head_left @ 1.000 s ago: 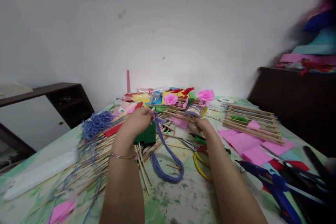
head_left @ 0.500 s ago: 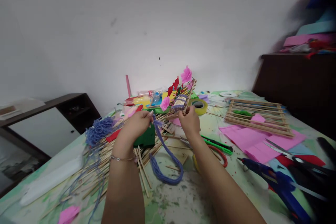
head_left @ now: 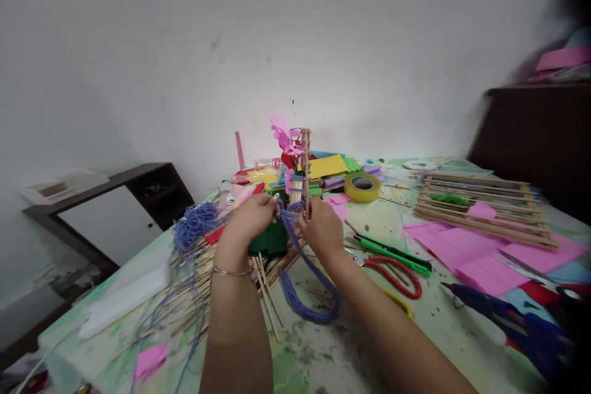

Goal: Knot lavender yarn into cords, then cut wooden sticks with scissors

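Note:
My left hand [head_left: 257, 217] pinches one end of a bundle of blue-purple yarn [head_left: 310, 314], whose rest hangs down and loops on the table. My right hand [head_left: 320, 225] is closed on the lower part of a small wooden-stick craft piece [head_left: 306, 163], held upright. Pink paper flowers [head_left: 285, 135] and red paper petals are on or just beside it. Blue yarn bands wrap a small stick cylinder [head_left: 296, 192] on the piece. The two hands are close together, with the yarn's upper end between them. My right fingertips are partly hidden.
Loose sticks [head_left: 198, 295] and tangled blue yarn [head_left: 196, 226] lie left. To the right are clear tape [head_left: 362, 187], a green cutter [head_left: 397, 255], red-handled scissors [head_left: 401, 277], a glue gun [head_left: 508, 323], pink paper [head_left: 489, 268] and a stick frame [head_left: 489, 208].
My right hand has brought the stick piece left toward my left hand and turned it, so its frame now stands edge-on. The yarn end now reaches across to it. The view has shifted slightly.

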The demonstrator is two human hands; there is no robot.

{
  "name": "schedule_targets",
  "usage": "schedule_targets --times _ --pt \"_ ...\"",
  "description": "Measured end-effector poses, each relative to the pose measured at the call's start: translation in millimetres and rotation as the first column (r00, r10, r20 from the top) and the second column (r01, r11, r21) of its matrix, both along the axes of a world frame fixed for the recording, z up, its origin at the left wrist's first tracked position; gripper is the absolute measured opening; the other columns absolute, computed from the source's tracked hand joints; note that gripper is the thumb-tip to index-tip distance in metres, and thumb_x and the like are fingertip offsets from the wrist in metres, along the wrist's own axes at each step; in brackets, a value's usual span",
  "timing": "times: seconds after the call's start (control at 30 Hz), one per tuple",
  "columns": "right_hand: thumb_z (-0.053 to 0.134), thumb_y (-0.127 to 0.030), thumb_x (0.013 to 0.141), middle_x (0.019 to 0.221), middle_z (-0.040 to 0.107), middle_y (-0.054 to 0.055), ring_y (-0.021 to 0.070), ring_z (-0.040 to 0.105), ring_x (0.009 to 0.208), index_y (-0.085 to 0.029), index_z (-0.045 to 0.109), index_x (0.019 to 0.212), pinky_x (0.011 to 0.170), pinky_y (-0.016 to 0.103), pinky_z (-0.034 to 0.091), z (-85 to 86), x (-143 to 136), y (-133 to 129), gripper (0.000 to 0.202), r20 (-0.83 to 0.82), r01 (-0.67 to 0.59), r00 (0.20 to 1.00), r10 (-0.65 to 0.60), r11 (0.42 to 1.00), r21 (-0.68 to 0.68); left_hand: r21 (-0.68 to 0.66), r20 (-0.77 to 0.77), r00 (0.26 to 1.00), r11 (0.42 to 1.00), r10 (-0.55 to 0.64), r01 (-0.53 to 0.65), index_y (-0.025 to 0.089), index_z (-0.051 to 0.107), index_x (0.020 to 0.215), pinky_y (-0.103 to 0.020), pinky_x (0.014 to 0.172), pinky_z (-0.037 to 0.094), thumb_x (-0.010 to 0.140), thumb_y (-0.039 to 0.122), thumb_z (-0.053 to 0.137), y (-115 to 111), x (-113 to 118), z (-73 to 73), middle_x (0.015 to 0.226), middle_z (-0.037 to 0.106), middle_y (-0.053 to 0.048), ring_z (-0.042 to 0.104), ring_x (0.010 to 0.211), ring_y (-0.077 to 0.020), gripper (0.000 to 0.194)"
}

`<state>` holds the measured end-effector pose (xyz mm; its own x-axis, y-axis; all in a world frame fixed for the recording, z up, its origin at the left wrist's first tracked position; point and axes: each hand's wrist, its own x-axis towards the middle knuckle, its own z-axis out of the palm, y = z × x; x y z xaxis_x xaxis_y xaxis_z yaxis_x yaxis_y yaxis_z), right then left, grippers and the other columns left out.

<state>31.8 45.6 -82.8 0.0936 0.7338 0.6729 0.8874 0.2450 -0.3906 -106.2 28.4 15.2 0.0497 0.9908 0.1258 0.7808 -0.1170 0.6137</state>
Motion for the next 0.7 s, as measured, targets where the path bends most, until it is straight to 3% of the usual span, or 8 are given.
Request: schedule_targets --times 0.3,0.47,0.7 --pt "0.051 -0.028 0.085 0.080 0.063 0.006 0.0200 0.058 0.079 -0.019 0.052 0.088 0.062 0.027 0.034 -8.4 -8.8 -2.9 0.010 0.073 -0.027 0.997 0.026 1.000 0.004 -0.115 -0.189 0.982 0.993 0.002 -0.024 0.019 0.053 0.059 -0.026 0.055 0.035 0.086 0.037 0.038 10.2 -16.6 -9.7 0.060 0.058 -0.004 0.051 0.055 -0.0161 0.036" --pt "0.050 -0.028 0.085 0.079 0.063 0.006 0.0198 0.057 0.078 -0.019 0.051 0.086 0.061 0.027 0.033 -7.2 -8.4 -3.9 0.009 0.051 -0.028 0.998 0.029 0.999 -0.019 -0.093 -0.204 0.979 0.995 0.011 -0.030 0.019 0.047 0.054 -0.025 0.050 0.030 0.086 0.034 0.039 6.1 -14.4 -5.2 0.053 0.049 -0.001 0.041 0.050 -0.0138 0.036" --pt "0.049 -0.030 0.085 0.079 0.063 0.006 0.0201 0.058 0.076 -0.019 0.050 0.087 0.059 0.027 0.031 0.4 2.1 0.0 0.012 -0.037 -0.004 0.999 0.002 0.998 -0.059 -0.065 -0.189 0.982 0.997 0.016 -0.028 0.018 0.049 0.056 -0.025 0.050 0.029 0.087 0.035 0.039 5.4 -13.3 -3.5 0.054 0.046 0.000 0.039 0.050 -0.0130 0.036"
